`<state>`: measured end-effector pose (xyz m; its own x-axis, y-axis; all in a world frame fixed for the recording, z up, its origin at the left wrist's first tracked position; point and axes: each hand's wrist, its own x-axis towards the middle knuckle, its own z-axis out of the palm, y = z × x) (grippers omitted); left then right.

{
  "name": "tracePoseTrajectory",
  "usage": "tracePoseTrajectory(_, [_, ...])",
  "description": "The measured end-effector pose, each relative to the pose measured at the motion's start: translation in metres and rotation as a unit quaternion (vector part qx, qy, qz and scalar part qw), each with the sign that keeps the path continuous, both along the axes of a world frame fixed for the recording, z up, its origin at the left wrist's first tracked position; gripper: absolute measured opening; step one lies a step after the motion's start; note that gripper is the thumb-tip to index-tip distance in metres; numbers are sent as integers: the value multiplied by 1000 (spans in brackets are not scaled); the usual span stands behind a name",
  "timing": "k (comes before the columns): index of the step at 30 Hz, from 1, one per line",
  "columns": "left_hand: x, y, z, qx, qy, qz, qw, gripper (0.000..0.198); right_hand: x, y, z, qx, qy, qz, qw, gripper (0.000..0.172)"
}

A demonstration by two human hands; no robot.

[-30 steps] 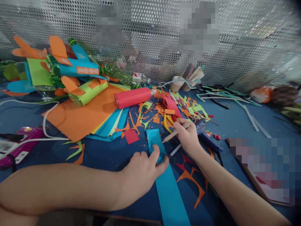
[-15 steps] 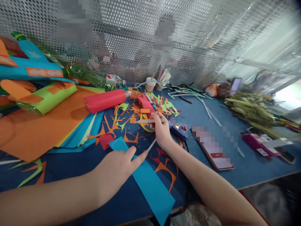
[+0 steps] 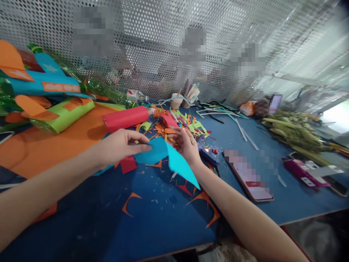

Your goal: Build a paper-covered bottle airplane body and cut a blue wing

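A strip of bright blue paper [image 3: 155, 150] is lifted off the table and bends down at its right part. My left hand [image 3: 120, 147] pinches its left end between thumb and fingers. My right hand [image 3: 188, 145] is just beyond the strip's right part, its fingers curled and partly hidden; what they hold cannot be made out. Below the paper, the tip of a pale stick [image 3: 173, 176] shows on the table. A red square of paper [image 3: 128, 165] lies beneath my left hand. Orange paper offcuts [image 3: 131, 203] are scattered nearby.
Left stand paper-wrapped bottles, among them a red one [image 3: 127, 118] and a green one [image 3: 67, 114], on orange sheets [image 3: 29, 153]. A dark blue glue gun [image 3: 208, 156] and a phone [image 3: 247, 178] lie right. Cups of pens [image 3: 188, 101] stand before the perforated metal screen [image 3: 152, 47].
The blue strip has come up off the table, now held by my left hand, which has moved up and left. The pencil-like stick in my right hand no longer shows clearly.
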<state>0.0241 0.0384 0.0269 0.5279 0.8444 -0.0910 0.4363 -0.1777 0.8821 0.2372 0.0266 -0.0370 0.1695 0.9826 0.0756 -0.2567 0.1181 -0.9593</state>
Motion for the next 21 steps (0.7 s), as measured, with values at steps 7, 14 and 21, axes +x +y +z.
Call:
tracePoseTrajectory(7, [12,-2,-22,-208,-48,-5,977,29,-4,-1,0,4,-9,12,1000,31])
tracePoseTrajectory(14, [20,-17,-33,-149,39,-92,984,30,-6,-2,-11,96,-250,15,963,18])
tracePoseTrajectory(21, [22,-47,-19,61,245,-203,946,44,-7,-10,-8,109,-400,54,908,13])
